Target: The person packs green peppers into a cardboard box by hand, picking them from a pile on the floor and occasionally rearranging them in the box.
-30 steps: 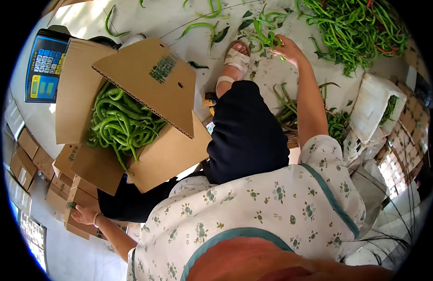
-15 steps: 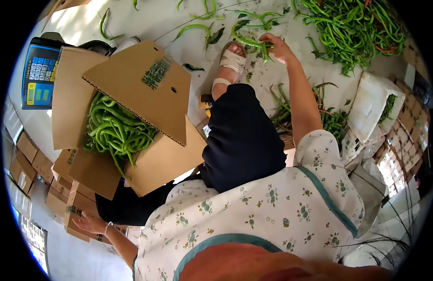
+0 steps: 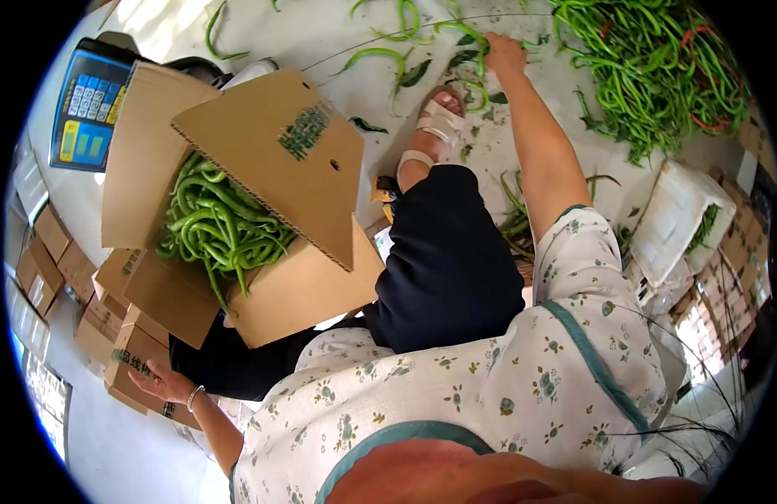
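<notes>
My right hand [image 3: 506, 55] reaches down to the floor beyond my sandalled foot, its fingers closed on a long green chili pepper [image 3: 455, 27]. More loose green chili peppers [image 3: 373, 52] and dark leaves lie around it. Palm up, my left hand [image 3: 163, 383] is held out at the lower left with its fingers apart and nothing in it. Between the two arms, an open cardboard box [image 3: 296, 290] with raised flaps contains a heap of green chili peppers [image 3: 224, 220].
A big pile of green chilies [image 3: 648, 71] with some red ones lies at the upper right. A scale with a blue keypad [image 3: 88, 109] stands left of the box. A white foam box [image 3: 678, 220] is at the right, and stacked cartons [image 3: 132, 353] at the lower left.
My right hand has moved farther forward and slightly right among the scattered peppers. My left hand has risen a little, turning palm up. The whole view has shifted slightly.
</notes>
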